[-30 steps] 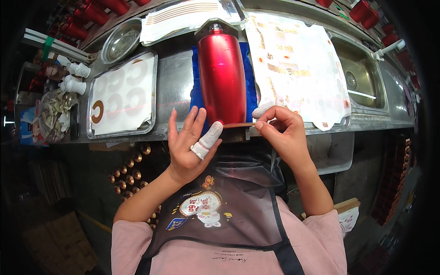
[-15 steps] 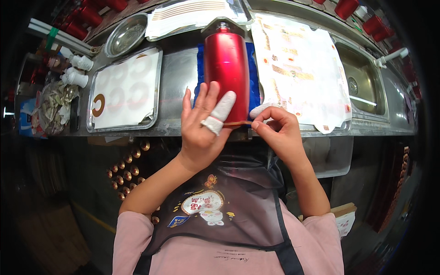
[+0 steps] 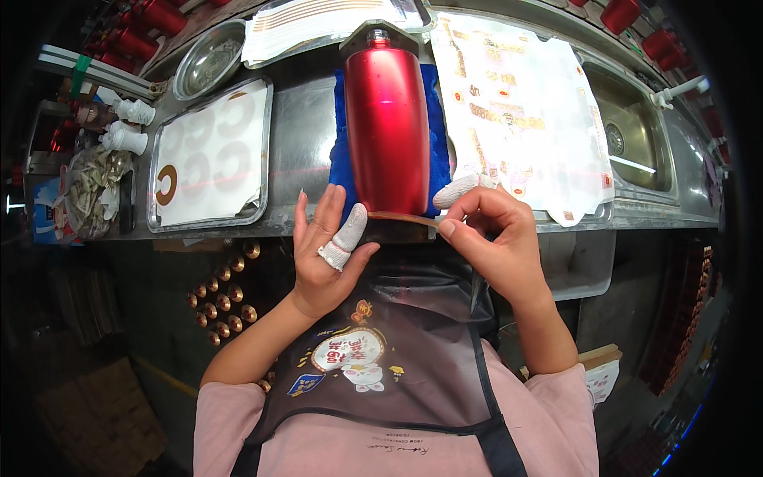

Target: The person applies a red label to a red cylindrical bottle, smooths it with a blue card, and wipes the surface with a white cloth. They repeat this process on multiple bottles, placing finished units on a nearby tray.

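A glossy red bottle (image 3: pixel 385 127) lies on a blue cloth (image 3: pixel 439 151), its neck pointing away and its base toward me. Along the base edge runs a thin brownish-gold strip (image 3: pixel 405 218). Its right end is pinched between thumb and finger of my right hand (image 3: pixel 501 238) and stands a little off the bottle. My left hand (image 3: pixel 322 258) is open at the bottle's near left corner, fingers spread. Its index finger, in a white finger cot (image 3: pixel 346 229), is beside the strip's left end; whether it touches is unclear. Another white cot covers my right index finger.
On the left is a metal tray (image 3: pixel 266 163) with a white sheet bearing C-shaped pieces. A steel bowl (image 3: pixel 208 65) and a sheet of long strips (image 3: pixel 318 28) sit farther back. To the right, a sheet of printed decals (image 3: pixel 524 151) lies beside a sink (image 3: pixel 636 163).
My left hand has slid off the bottle, down and to the left. My right hand has shifted slightly right, and more of the strip shows between the hands.
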A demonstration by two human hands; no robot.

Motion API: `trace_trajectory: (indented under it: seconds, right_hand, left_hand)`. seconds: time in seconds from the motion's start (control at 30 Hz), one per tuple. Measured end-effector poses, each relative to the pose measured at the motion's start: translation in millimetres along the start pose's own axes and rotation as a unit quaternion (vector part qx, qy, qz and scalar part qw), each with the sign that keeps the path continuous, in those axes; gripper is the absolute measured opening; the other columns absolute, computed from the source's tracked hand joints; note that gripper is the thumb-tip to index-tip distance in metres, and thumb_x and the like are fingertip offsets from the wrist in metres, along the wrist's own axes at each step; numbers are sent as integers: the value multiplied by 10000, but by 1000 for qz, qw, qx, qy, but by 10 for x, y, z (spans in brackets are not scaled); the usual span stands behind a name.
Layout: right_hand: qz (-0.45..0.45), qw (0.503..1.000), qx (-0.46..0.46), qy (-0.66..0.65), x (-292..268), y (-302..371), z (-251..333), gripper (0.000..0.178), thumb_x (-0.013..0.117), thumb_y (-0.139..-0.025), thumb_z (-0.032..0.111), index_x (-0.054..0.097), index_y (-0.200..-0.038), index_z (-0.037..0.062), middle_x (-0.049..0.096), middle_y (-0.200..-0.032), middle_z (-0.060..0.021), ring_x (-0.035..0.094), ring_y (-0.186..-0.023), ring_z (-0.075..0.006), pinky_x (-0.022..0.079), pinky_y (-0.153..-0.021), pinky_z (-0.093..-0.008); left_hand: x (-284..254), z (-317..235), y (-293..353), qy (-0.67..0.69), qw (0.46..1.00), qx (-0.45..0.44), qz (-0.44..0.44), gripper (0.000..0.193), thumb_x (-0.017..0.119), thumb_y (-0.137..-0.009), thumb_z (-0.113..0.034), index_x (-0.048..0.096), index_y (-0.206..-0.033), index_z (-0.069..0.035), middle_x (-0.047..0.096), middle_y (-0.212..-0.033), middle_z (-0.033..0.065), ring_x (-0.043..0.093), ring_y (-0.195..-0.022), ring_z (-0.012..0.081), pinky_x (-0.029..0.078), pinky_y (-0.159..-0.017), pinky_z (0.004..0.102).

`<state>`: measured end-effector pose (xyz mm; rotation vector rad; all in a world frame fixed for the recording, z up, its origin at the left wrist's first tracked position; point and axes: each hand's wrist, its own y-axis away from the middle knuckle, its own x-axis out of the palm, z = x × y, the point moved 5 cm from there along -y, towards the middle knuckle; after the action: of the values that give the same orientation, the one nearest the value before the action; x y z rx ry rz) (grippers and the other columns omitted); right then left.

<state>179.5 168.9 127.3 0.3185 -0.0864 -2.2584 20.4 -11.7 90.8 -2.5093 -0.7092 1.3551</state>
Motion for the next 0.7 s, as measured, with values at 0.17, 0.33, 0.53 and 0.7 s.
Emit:
trace_trajectory:
  seconds: [0.17,0.33,0.53,0.7]
  right_hand:
    - [-2,998,54,-33,-14,-64,-139,98,745,-867,69,663,-839,26,626,-754,56,504,-637,14,367,-583,-166]
    - [-2,997,64,-32,-1,-84,-199,93,737,-877,69,663,-843,23,632,-745,51,515,-632,12,371,-581,-170]
    - [-1,996,62,-60,18,-97,-209,87,734,-886,65,665,-857,20,631,-740,51,529,-645,5,379,-586,-173]
    - [0,996,73,-48,33,-139,-263,79,730,-896,61,670,-872,16,641,-750,48,534,-649,3,395,-591,-175]
  left_hand:
    - [-8,-35,-60,-21,999,27,-4,497,813,-829,-122,688,-1305,-58,506,-1519,219,507,-1379,430,235,-1158,661]
    - [-41,-104,-146,-33,998,51,-10,449,809,-816,-96,719,-1254,-51,518,-1508,218,525,-1359,432,249,-1144,674]
    - [-62,-200,-260,-70,994,80,-14,478,804,-769,-72,748,-1238,-144,545,-1486,201,579,-1297,426,294,-1117,673]
    - [-61,-402,-420,-141,983,113,-31,449,762,-773,-115,771,-1208,-228,582,-1456,178,602,-1260,432,321,-1086,688]
